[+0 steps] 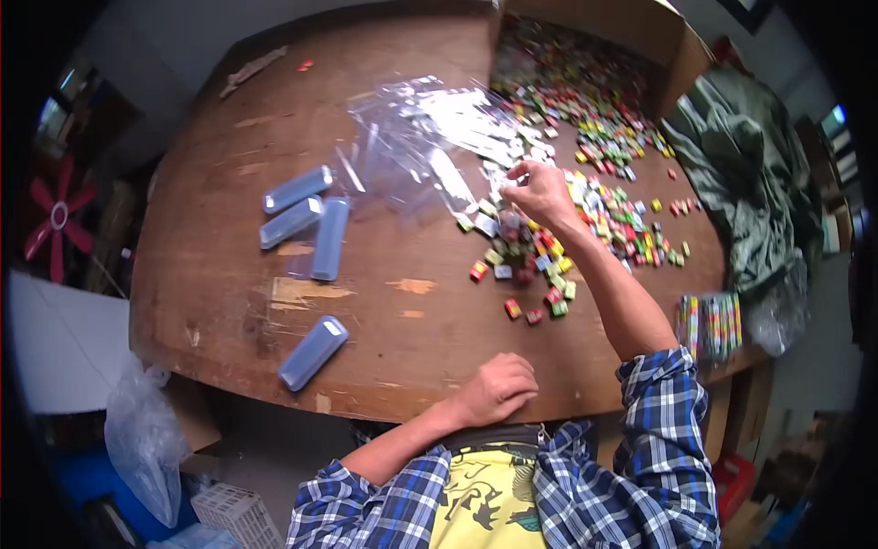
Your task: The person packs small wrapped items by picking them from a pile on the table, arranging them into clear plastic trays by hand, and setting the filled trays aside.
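Note:
My right hand (pixel 541 194) reaches over the heap of small coloured blocks (pixel 631 220), thumb and forefinger pinched together. Whatever is between the fingertips is too small and bright to make out. Right beside those fingertips lies a glossy pile of clear plastic sleeves (pixel 430 137), which catches the light. My left hand (pixel 498 389) rests at the table's near edge with its fingers curled in and nothing showing in them. Several loose red, green and white blocks (pixel 553 296) lie on the wood between the two hands.
Several bluish translucent plastic cases (pixel 331 240) lie on the left of the worn wooden table (pixel 210 302). An open cardboard box (pixel 622 27) at the back spills many more blocks. Packed rows of blocks (pixel 722 325) sit at the right edge, near dark green cloth (pixel 750 156).

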A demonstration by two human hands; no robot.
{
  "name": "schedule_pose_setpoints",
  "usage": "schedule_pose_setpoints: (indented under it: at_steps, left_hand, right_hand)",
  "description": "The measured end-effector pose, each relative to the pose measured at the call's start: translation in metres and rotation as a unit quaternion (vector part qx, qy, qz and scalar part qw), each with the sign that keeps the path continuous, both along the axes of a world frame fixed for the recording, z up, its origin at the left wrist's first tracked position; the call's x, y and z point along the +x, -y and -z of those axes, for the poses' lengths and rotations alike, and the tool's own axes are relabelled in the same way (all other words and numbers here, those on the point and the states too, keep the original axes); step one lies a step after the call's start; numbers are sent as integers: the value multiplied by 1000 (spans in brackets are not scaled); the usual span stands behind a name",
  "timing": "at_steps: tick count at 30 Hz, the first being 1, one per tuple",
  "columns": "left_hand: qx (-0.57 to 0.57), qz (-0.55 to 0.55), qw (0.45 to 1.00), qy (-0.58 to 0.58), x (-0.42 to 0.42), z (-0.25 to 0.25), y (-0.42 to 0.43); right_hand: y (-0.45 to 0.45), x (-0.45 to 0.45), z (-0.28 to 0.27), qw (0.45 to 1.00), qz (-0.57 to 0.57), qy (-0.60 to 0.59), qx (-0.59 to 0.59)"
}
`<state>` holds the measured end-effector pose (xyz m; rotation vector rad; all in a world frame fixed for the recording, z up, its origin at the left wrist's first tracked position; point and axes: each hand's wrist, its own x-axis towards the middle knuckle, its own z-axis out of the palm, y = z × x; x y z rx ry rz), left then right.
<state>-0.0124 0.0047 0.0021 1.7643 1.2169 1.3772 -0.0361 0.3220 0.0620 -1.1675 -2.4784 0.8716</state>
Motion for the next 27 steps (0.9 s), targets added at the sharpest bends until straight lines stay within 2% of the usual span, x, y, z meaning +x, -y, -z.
schedule_pose_setpoints:
  at_steps: [4, 5, 7, 8, 10, 11, 14, 18, 23, 26, 27]
  left_hand:
    - [-3, -20, 1000, 3, 0, -2, 0]
    - [-11, -35, 999, 14, 1, -3, 1]
    - [-24, -38, 999, 28, 1, -8, 2]
    - [-3, -76, 997, -14, 1, -12, 2]
    - [37, -151, 983, -98, 2, -21, 0]
    - [30, -142, 985, -94, 4, -25, -2]
    - [87, -154, 965, -192, 6, -33, -13]
    - [87, -51, 970, -221, 8, -24, -18]
    - [67, -64, 967, -237, 9, -16, -15]
    - [49, -92, 962, -251, 9, -14, -15]
    - [47, -93, 963, -250, 10, -13, -15]
  right_hand:
    - [35, 78, -19, 993, 40, -69, -90]
    - [45, 97, -12, 992, 51, -68, -92]
    - [70, 136, 4, 976, 70, -139, -154]
    - [85, 152, 8, 975, 83, -135, -156]
    - [117, 181, 16, 917, 118, -199, -324]
    - [132, 192, 19, 915, 129, -196, -329]
    - [165, 214, 23, 905, 132, -157, -373]
    - [174, 224, 20, 889, 142, -160, -404]
    - [170, 222, 19, 893, 131, -139, -407]
    - [172, 215, 10, 954, 133, -59, -261]
    - [174, 217, 14, 954, 132, -57, -263]
